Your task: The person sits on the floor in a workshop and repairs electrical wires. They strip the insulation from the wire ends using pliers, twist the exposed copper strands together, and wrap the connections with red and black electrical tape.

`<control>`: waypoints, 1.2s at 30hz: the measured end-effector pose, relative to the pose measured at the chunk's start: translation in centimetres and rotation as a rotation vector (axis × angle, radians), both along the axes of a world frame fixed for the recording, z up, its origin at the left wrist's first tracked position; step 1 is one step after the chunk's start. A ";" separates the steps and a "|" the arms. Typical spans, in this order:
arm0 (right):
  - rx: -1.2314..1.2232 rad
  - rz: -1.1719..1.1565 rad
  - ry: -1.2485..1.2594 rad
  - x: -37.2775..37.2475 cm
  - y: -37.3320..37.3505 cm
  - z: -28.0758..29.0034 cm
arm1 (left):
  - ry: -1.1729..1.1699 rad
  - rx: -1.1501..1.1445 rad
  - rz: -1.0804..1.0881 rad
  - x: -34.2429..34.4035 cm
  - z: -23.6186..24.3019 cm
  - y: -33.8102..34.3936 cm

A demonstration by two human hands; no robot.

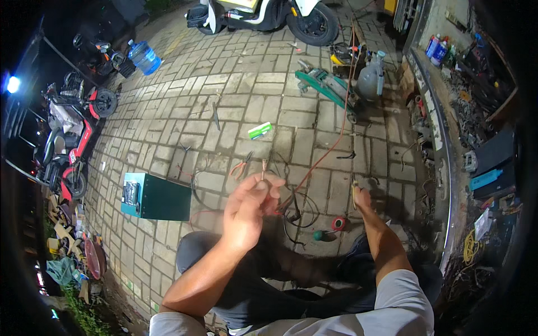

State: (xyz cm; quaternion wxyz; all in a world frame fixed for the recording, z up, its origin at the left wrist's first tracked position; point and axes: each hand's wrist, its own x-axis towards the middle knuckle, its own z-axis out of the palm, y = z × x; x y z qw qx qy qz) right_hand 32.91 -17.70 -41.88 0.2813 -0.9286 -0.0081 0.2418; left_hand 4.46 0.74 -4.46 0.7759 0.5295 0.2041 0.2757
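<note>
Between the thumb and fingers of my left hand [246, 215] is a wire [264, 168], its copper-coloured end pointing up. My right hand [363, 200], lower right of centre, is closed around a hand tool with yellowish handles [355, 187] that looks like pliers; its jaws are too small to make out. Orange-handled pliers [240, 167] lie on the paving just beyond my left hand. To the left rests a teal metal box [162, 197], with dark and red leads near its right end. Black cable [307, 208] loops over the ground between my hands.
A red tape roll [338, 223] and a green round-ended object [318, 235] lie near my knees. Farther off are a green-and-white packet [259, 131], a green floor jack [325, 89], a grey tank [370, 78] and a parked scooter [263, 14]. A red hose [343, 123] crosses the paving.
</note>
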 end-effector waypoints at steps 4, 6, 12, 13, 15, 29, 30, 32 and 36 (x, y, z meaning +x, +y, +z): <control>0.910 0.121 0.308 0.9 7.7 12.6 | -0.040 0.161 -0.051 -0.3 0.6 0.1; 0.679 0.526 0.161 0.3 9.7 22.0 | -0.033 0.267 -0.050 -0.5 1.6 0.1; 0.636 1.217 -0.511 -10.9 5.7 39.5 | 0.012 0.406 0.050 -1.5 2.8 -0.2; 0.615 1.225 -0.530 -12.1 5.1 40.0 | 0.014 0.445 0.055 -1.9 2.5 -0.1; 0.539 1.219 -0.631 -13.7 4.4 40.7 | 0.007 0.598 0.074 -2.6 2.1 0.2; 0.523 1.238 -0.765 -16.8 4.6 41.8 | -0.013 0.991 0.232 -4.7 2.8 0.2; 0.526 1.243 -0.779 -16.7 4.6 41.6 | 0.003 0.973 0.211 -4.7 2.9 0.1; 0.522 1.248 -0.810 -16.7 4.4 41.6 | -0.004 1.010 0.183 -4.5 2.7 0.1; 0.508 1.237 -0.862 -16.6 4.2 42.0 | 0.035 1.015 0.134 -4.2 2.7 -0.1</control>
